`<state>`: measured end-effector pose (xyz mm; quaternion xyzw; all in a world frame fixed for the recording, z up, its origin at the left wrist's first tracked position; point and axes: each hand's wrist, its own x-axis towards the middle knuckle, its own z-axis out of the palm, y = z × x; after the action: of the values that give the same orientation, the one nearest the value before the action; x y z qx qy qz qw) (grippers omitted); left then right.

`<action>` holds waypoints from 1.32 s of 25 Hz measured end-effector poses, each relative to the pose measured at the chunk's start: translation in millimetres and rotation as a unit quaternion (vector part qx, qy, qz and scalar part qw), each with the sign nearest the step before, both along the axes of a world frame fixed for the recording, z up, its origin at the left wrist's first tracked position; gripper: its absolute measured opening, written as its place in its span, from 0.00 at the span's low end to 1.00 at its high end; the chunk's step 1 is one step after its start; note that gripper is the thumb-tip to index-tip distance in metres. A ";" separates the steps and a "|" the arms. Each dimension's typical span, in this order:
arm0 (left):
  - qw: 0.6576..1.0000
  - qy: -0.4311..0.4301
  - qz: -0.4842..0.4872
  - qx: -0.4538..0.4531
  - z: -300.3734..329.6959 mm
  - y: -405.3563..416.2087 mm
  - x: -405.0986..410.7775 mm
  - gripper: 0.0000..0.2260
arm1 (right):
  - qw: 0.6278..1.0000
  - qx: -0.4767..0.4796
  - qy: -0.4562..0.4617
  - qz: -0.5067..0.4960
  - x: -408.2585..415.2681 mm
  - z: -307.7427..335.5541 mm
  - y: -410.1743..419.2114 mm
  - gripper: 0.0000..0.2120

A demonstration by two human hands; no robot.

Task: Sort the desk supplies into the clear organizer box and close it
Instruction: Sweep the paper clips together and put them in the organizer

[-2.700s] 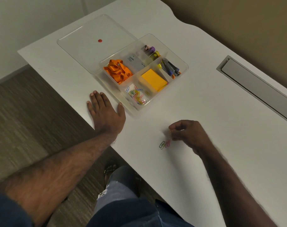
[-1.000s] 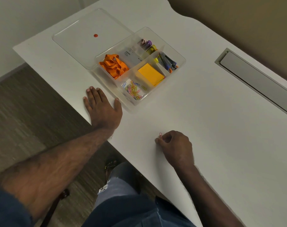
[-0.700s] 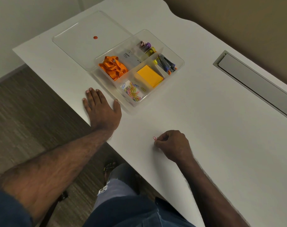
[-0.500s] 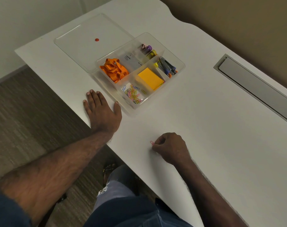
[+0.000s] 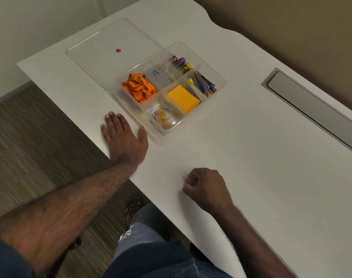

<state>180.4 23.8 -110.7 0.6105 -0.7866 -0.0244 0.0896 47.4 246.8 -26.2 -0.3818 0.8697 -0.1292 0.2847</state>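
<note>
Pink paper clip (image 5: 184, 178) stays pinched in right hand (image 5: 206, 188), green one gone.

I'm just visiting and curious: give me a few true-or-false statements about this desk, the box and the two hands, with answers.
1. The lid covers the box. False: it lies beside the open box.
2. The right hand pinches a paper clip. True.
3. The left hand grips the box. False: it rests flat on the desk, beside it.
4. The orange ribbon lies in a compartment. True.
5. The sticky notes are blue. False: yellow-orange.
</note>
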 end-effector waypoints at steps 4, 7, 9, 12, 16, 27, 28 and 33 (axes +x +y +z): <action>1.000 0.004 -0.001 -0.002 -0.5 1.6 1.2 0.38 | 0.993 -0.032 -0.095 -0.061 -16.9 8.5 -7.1 0.09; 1.000 0.011 -0.001 -0.005 2.1 0.1 -3.7 0.38 | 0.982 -0.092 -0.122 -0.114 -37.2 28.8 -24.4 0.04; 1.000 0.011 -0.001 0.000 3.1 -1.4 -5.7 0.38 | 0.976 -0.133 -0.119 -0.128 -49.9 43.2 -40.9 0.03; 1.000 0.015 -0.003 -0.001 1.1 0.9 -3.6 0.39 | 0.971 -0.178 -0.112 -0.111 -63.5 58.0 -67.5 0.02; 1.000 0.020 -0.011 -0.002 0.4 2.9 -2.4 0.39 | 0.972 -0.207 -0.077 -0.078 -68.7 58.9 -110.4 0.05; 1.000 0.018 -0.007 -0.009 0.9 2.9 -2.6 0.38 | 0.972 -0.234 -0.019 -0.012 -62.0 55.0 -143.9 0.12; 1.000 0.017 -0.007 -0.009 0.5 2.9 -2.5 0.38 | 0.971 -0.236 -0.021 -0.022 -62.4 55.0 -137.1 0.11; 1.000 0.011 -0.007 -0.004 -0.7 1.7 -2.8 0.38 | 0.986 -0.153 -0.042 -0.042 -57.2 46.3 -82.2 0.05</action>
<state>177.6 25.5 -111.4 0.6047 -0.7896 -0.0281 0.1003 -9.8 164.6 20.1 -0.3779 0.8425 -0.2887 0.2532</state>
